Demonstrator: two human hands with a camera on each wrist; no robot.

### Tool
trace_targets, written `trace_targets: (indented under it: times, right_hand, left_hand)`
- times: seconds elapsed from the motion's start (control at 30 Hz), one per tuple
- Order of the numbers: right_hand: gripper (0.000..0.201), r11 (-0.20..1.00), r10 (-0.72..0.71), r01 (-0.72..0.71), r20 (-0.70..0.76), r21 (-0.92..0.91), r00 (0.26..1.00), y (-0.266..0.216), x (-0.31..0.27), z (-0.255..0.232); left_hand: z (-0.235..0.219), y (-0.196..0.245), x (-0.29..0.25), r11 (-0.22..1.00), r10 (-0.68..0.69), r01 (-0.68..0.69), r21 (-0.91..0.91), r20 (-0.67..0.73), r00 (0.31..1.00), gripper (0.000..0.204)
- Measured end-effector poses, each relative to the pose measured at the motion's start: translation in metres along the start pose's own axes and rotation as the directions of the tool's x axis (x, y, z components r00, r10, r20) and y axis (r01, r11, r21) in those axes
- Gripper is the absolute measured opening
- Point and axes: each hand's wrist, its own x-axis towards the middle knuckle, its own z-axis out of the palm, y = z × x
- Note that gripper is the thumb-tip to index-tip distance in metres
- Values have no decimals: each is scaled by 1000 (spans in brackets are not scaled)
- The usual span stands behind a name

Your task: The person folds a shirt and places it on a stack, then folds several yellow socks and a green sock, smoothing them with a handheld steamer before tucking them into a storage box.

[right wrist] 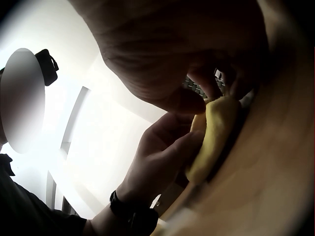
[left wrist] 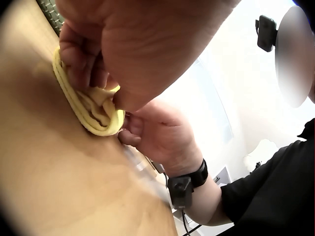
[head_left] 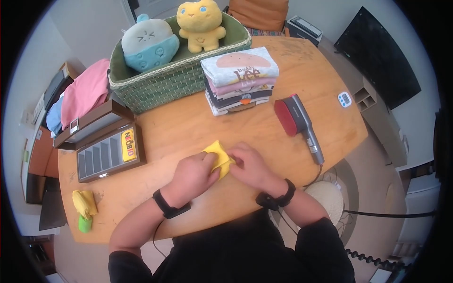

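A folded yellow sock (head_left: 218, 156) is between both hands, close over the wooden table in front of the person. The left hand (head_left: 192, 175) grips its near left side, and in the left wrist view its fingers reach into the opening between the fabric layers. From the other side, the right hand (head_left: 252, 166) pinches the sock's right edge between thumb and fingertips. The right wrist view shows the sock (right wrist: 216, 135) as a thick rounded roll. Another yellow sock, marked NEOBIO (head_left: 128, 145), lies folded in the right-hand compartment of a brown box (head_left: 144, 158) with its lid raised.
A yellow bundle (head_left: 84, 203) with a green end (head_left: 85, 224) lies at the left table edge. Behind stand a green woven basket (head_left: 163, 92) with two plush toys and a stack of folded shirts (head_left: 241, 78). To the right are a corded handheld steamer (head_left: 302, 125) and a small timer (head_left: 345, 99).
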Motion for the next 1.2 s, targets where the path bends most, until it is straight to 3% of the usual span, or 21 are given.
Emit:
trace_targets:
  times: [0.13, 0.2, 0.33, 0.5, 0.63, 0.7, 0.83, 0.9, 1.0, 1.2]
  right_hand:
    - [35, 999, 54, -54, 59, 1, 997, 1, 2, -5]
    - [35, 987, 145, -149, 83, 56, 986, 4, 1, -2]
    - [33, 974, 177, -192, 117, 123, 977, 4, 4, 0]
    - [25, 918, 191, -176, -8, 355, 982, 24, -1, 13]
    - [23, 966, 201, -175, -127, 192, 971, 0, -17, -3]
    - [22, 985, 168, -170, -51, -32, 984, -13, -23, -11]
    - [23, 991, 135, -134, -90, 15, 987, -7, -21, 1]
    - [24, 992, 126, -125, -61, 16, 990, -5, -18, 4]
    - [24, 994, 108, -109, -65, 3, 992, -3, -19, 2]
    - [24, 992, 126, -124, -53, 36, 991, -5, -16, 8]
  left_hand:
    - [6, 1, 5, 989, 92, -91, 113, -2, 996, 20]
    - [9, -2, 5, 993, 95, -93, 79, -22, 995, 16]
    - [6, 1, 0, 992, 124, -124, 20, -3, 992, 12]
    - [4, 7, -7, 984, 84, -80, -158, 17, 996, 12]
    - [-10, 1, -5, 976, 109, -98, -193, 50, 993, 13]
    - [-18, -1, 4, 980, -49, 46, -192, -11, 999, 18]
    - [-16, 20, 14, 991, -8, 15, -132, 55, 998, 25]
    - [-3, 22, 12, 999, 40, -43, 33, 64, 997, 25]
    - [7, 12, 11, 999, -44, 43, 17, 72, 996, 19]
    - [10, 20, 7, 997, -39, 39, -66, 1, 999, 14]
